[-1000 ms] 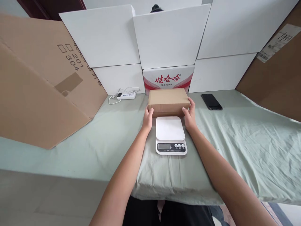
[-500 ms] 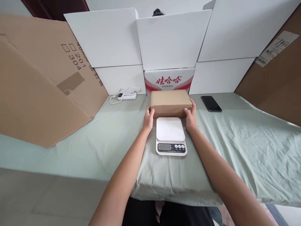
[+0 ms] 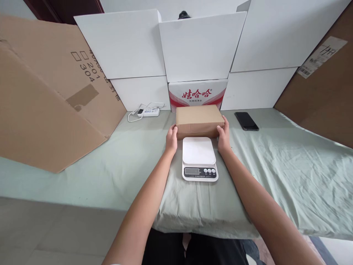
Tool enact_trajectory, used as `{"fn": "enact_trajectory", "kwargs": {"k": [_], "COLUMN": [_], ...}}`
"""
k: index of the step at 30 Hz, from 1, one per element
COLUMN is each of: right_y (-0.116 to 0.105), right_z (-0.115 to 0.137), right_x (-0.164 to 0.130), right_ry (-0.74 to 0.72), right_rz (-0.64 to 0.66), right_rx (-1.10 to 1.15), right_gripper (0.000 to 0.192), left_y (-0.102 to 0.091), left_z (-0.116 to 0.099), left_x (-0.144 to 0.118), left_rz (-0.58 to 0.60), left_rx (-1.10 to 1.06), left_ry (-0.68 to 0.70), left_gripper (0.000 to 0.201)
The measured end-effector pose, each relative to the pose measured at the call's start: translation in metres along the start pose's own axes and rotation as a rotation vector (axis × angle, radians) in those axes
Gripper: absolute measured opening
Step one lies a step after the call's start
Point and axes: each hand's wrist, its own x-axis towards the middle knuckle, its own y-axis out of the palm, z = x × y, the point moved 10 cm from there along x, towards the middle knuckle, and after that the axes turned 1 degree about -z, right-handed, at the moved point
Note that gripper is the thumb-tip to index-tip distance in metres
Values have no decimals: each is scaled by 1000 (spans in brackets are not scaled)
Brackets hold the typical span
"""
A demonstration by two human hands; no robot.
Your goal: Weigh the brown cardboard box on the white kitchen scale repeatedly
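A closed brown cardboard box (image 3: 200, 115) sits on the cloth behind a white kitchen scale (image 3: 198, 151). My left hand (image 3: 171, 139) is pressed to the box's left end, its thumb at the front corner. At the opposite end my right hand (image 3: 224, 136) grips the box, thumb on the front face and fingers along the side. Nothing lies on the scale's platform; its display and round buttons face me. The undersides of my fingers are partly hidden.
A black phone (image 3: 246, 121) lies to the right. At the back left is a white power strip (image 3: 149, 112) with a cable. A printed carton (image 3: 198, 92) and white panels (image 3: 202, 49) stand behind; large cardboard sheets (image 3: 49, 95) flank the green tablecloth (image 3: 121, 165).
My left thumb has shifted slightly left, from the box's front face to its corner. The box and scale stay in place; the view has moved a little.
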Motion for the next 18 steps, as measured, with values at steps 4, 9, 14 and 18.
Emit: {"fn": "enact_trajectory", "kwargs": {"k": [4, 9, 14, 18], "right_y": [0, 0, -1, -3], "right_z": [-1, -2, -4, -6], "right_x": [0, 0, 0, 1], "right_ry": [-1, -10, 19, 39], "right_rz": [8, 20, 6, -11], "right_rx": [-10, -32, -27, -41], "right_gripper": [82, 82, 85, 80], "left_y": [-8, -20, -32, -38], "left_z": [-1, -3, -2, 1], "left_x": [4, 4, 2, 7], "left_rz": [-82, -190, -253, -266], "left_rx": [43, 86, 68, 26], "left_ry": [7, -21, -43, -83], "left_gripper": [36, 33, 55, 58]}}
